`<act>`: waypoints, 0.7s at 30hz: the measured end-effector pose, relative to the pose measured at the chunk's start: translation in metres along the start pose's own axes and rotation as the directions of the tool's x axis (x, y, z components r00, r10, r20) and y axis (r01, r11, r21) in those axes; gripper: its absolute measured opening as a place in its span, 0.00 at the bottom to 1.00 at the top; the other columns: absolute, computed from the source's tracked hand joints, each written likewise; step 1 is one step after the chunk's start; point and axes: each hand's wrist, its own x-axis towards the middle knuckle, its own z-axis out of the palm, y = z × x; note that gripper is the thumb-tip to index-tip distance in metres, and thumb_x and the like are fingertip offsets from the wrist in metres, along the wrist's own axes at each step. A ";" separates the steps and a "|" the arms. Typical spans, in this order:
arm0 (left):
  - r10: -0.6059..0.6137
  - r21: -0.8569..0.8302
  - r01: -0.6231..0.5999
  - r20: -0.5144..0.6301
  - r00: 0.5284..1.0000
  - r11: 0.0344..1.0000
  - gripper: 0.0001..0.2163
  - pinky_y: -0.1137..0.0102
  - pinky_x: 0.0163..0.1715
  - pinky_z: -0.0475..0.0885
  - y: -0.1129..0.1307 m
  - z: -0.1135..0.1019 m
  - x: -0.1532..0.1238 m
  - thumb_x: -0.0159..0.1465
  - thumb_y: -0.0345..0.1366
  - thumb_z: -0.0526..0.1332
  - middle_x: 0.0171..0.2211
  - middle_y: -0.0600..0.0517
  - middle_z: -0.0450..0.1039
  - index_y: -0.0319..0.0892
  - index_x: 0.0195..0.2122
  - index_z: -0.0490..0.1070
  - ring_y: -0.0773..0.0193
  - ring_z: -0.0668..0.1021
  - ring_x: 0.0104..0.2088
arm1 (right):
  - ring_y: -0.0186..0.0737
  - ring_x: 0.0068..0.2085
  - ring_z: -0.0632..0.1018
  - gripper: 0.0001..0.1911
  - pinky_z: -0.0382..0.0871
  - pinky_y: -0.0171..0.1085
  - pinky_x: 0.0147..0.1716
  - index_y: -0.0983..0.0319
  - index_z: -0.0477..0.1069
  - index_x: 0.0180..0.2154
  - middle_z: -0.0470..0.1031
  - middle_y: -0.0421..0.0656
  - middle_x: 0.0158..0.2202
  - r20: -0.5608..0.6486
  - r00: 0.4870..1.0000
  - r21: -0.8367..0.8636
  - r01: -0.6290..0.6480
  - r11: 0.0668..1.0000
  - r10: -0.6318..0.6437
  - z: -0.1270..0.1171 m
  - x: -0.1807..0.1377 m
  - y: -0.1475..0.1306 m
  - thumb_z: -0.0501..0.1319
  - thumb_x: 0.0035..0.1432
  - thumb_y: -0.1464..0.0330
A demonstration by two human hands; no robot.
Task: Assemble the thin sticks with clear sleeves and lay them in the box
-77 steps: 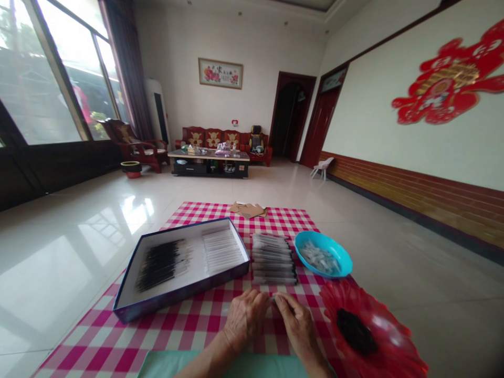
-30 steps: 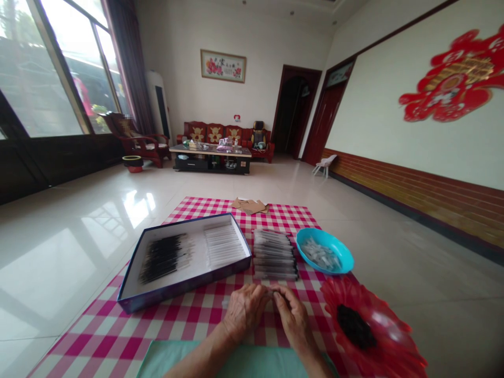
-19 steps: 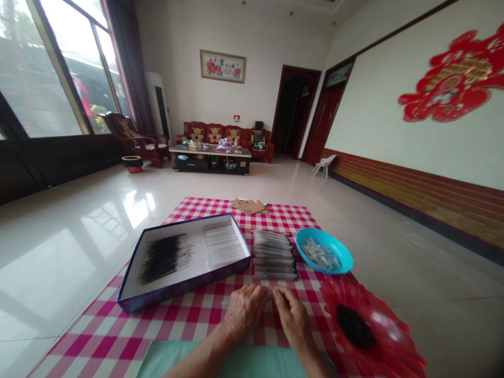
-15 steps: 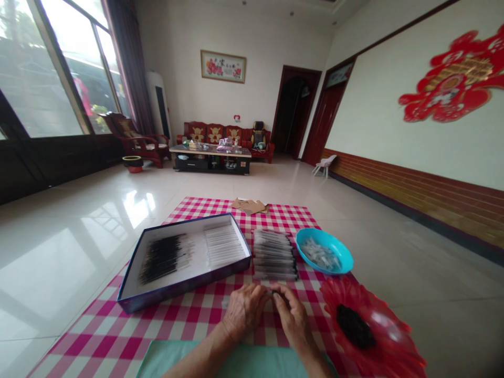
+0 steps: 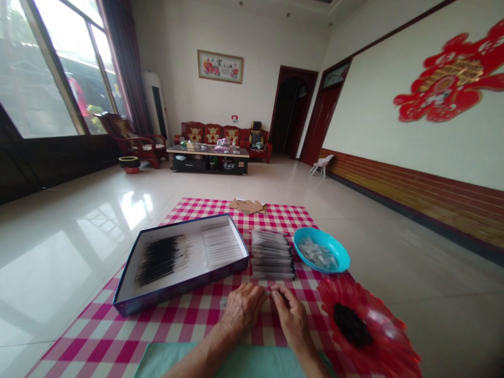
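Observation:
Over the near part of the table, my left hand (image 5: 243, 308) is closed round a translucent pen barrel (image 5: 223, 303), whose end pokes out to the left. My right hand (image 5: 290, 311) pinches at the barrel's other end, close against the left fingers; whatever its fingertips hold is too small to make out. Just beyond the hands lies a row of clear pens (image 5: 272, 255) with dark ends on the right. A shallow box (image 5: 183, 287) on the left contains thin black pen refills (image 5: 160, 258) and clear barrels (image 5: 222, 245).
Right of the pens, a blue bowl (image 5: 342, 252) contains clear plastic pieces (image 5: 317, 253). Nearer stands a red flower-shaped dish (image 5: 388, 328) with small black parts (image 5: 352, 324). Green cloth (image 5: 165, 359) lies at the near edge, cardboard scraps (image 5: 249, 206) at the far edge of the checked tablecloth (image 5: 94, 344).
The view has shifted slightly. Both hands stay together in nearly the same place; a dark bit seen between the fingertips before is hardly visible now.

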 end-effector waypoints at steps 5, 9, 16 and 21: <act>0.006 -0.011 -0.006 -0.021 1.000 1.000 0.10 0.71 0.31 0.65 -0.002 0.002 -0.001 0.67 0.36 0.49 0.28 0.52 0.70 0.44 0.34 0.68 0.63 0.72 0.31 | 0.40 0.36 0.78 0.09 0.73 0.35 0.35 0.62 0.70 0.39 0.76 0.45 0.34 -0.083 0.975 -0.128 0.195 0.972 -0.207 -0.003 -0.002 -0.011 0.55 0.59 0.65; 0.013 -0.036 -0.015 -0.039 0.999 0.999 0.10 0.71 0.32 0.65 -0.002 0.001 0.000 0.67 0.36 0.49 0.29 0.52 0.70 0.44 0.35 0.68 0.63 0.72 0.31 | 0.40 0.36 0.77 0.08 0.72 0.35 0.34 0.62 0.69 0.39 0.75 0.46 0.35 -0.119 0.907 -0.347 0.344 0.873 -0.405 -0.028 0.004 -0.036 0.54 0.60 0.68; 0.004 -0.053 -0.006 -0.048 0.999 0.999 0.10 0.70 0.33 0.66 0.000 -0.001 0.001 0.67 0.35 0.49 0.30 0.52 0.70 0.45 0.36 0.69 0.62 0.72 0.32 | 0.47 0.36 0.76 0.11 0.71 0.43 0.35 0.63 0.70 0.35 0.73 0.50 0.35 -0.180 0.922 -0.751 0.096 0.653 -0.342 -0.105 0.019 -0.027 0.50 0.56 0.68; 0.002 -0.061 -0.006 -0.057 0.998 0.998 0.11 0.70 0.33 0.66 0.000 -0.001 0.000 0.67 0.36 0.48 0.29 0.51 0.70 0.44 0.36 0.69 0.63 0.71 0.32 | 0.51 0.38 0.76 0.14 0.71 0.47 0.35 0.64 0.72 0.36 0.74 0.53 0.37 -0.170 0.940 -0.807 0.039 0.589 -0.295 -0.115 0.020 -0.017 0.49 0.54 0.68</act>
